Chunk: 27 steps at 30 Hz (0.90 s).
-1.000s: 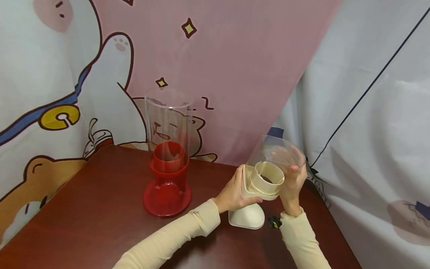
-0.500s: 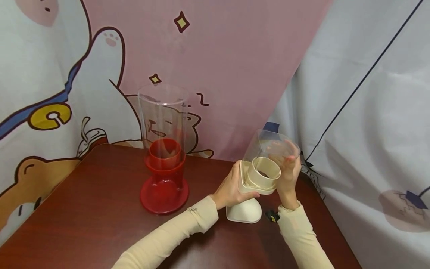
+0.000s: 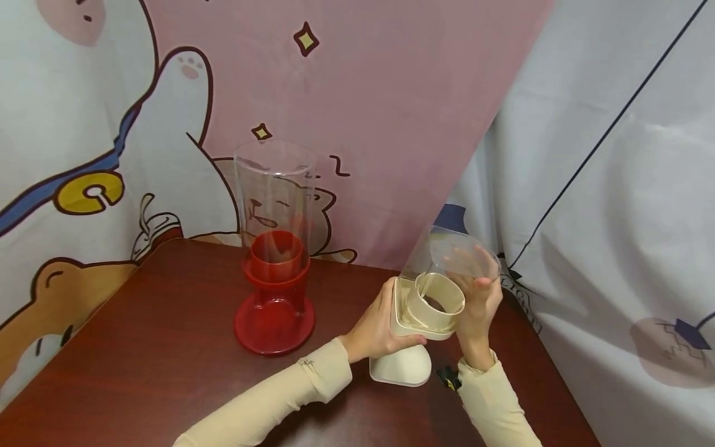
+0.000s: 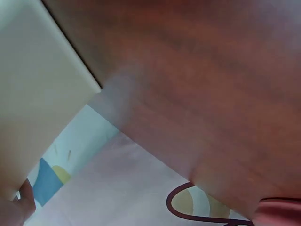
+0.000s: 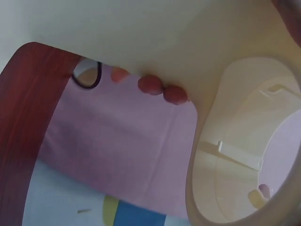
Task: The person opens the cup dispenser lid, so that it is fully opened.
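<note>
two hands are on the cream dispenser [image 3: 410,323] at the right of the dark red surface [image 3: 167,347], both of your forearms in cream sleeves reaching up from the near edge. your left hand [image 3: 374,329] comes in from the left with the wrist bent slightly, its thumb lying along the front lip of the dispenser's upper tray and its fingers wrapped round the far left side, so it grips the cream body. your right hand [image 3: 477,304] rises almost straight up from its wrist, palm turned to the left, fingers curled round the clear tube [image 3: 452,264] from the right side; the fingertips show through the plastic. the clear tube is tilted toward you and to the left, its lower end sitting around the cream ring collar [image 3: 436,301] on top of the dispenser, whose rounded foot rests on the surface between your two wrists. the right wrist view shows fingertips [image 5: 171,92] pressed on the cream edge beside the open ring. a red dispenser [image 3: 275,292] with its own upright clear tube stands well apart to the left, near the cartoon curtain [image 3: 112,124].
</note>
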Available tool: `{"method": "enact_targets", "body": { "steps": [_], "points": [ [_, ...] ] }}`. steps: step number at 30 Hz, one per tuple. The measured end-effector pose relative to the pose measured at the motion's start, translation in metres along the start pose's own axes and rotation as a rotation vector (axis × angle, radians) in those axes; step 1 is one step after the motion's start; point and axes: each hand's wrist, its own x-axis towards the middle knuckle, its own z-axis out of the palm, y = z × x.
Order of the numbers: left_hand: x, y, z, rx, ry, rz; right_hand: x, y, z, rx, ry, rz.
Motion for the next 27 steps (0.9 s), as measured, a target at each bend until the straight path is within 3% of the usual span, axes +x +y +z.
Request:
{"method": "enact_targets", "body": {
  "steps": [7, 12, 20, 24, 27],
  "points": [
    [-0.025, 0.015, -0.015, -0.012, -0.003, -0.007, -0.02, -0.014, 0.018, -0.001, -0.043, -0.055],
    [-0.033, 0.018, -0.021, -0.039, 0.001, 0.006, -0.025, -0.022, 0.029, -0.034, -0.061, -0.095],
    [-0.035, 0.02, -0.016, -0.023, 0.006, -0.022, -0.015, -0.029, 0.029, -0.239, -0.112, -0.014],
    [-0.033, 0.02, -0.016, -0.001, 0.005, -0.015, -0.017, -0.029, 0.029, -0.16, -0.082, -0.055],
    [-0.031, 0.02, -0.016, 0.021, -0.005, -0.015, -0.022, -0.031, 0.034, -0.066, -0.057, -0.178]
  ]
}}
